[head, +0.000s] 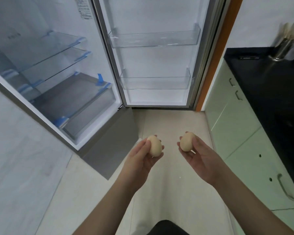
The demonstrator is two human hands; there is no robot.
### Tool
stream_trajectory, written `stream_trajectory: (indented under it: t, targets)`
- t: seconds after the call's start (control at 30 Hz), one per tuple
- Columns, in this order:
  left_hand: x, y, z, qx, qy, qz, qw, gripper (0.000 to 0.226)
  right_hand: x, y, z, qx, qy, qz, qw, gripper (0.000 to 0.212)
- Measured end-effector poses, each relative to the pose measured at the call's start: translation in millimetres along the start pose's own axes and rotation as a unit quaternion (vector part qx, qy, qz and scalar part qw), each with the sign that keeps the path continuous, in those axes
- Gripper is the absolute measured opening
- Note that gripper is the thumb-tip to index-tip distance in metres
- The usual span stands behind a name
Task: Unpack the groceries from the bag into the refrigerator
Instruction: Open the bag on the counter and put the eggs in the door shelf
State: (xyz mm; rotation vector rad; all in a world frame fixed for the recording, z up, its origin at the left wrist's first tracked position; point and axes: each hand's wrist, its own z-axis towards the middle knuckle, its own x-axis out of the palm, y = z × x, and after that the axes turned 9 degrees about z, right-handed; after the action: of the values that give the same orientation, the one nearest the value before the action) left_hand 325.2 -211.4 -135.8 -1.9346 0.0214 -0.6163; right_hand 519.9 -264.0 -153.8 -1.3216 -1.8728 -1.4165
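The left hand [143, 154] holds a pale egg [154, 145], its thumb laid on the egg's left side and its fingers curled under and round the far side, so this grip is closed on the egg. The right hand [196, 153] holds a second egg [186, 141] in the same way, palm up, thumb on the right side and fingertips showing at the left edge; its grip is likewise closed round what it carries. The two eggs are near each other but apart, both in the air over the pale tiled floor [168, 119], in front of the refrigerator [98, 53] and below its open door [153, 61]. Inside the refrigerator, glass shelves [58, 53] sit above a clear drawer [85, 106]. The door carries two clear bins [154, 39], one above the other. Right of the refrigerator door, a dark bench [270, 85] tops pale green cabinets [236, 126], and a metal utensil holder [283, 48] stands at the bench's far end.
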Motion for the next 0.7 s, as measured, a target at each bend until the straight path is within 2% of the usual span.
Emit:
stream_trajectory:
  t: [0.27,0.47,0.7]
  targets:
    - [-18,-47,95,0.021,0.02,-0.011,1.0,0.046,50,17,100,-0.023,0.014,-0.011,1.0,0.029]
    - [-41,-102,165,0.032,0.047,-0.01,0.998,0.035,102,28,162,-0.053,0.012,-0.028,0.998,0.027]
    - [-42,-169,232,0.068,0.088,0.039,0.993,0.035,159,46,217,-0.072,0.046,-0.082,0.993,0.03]
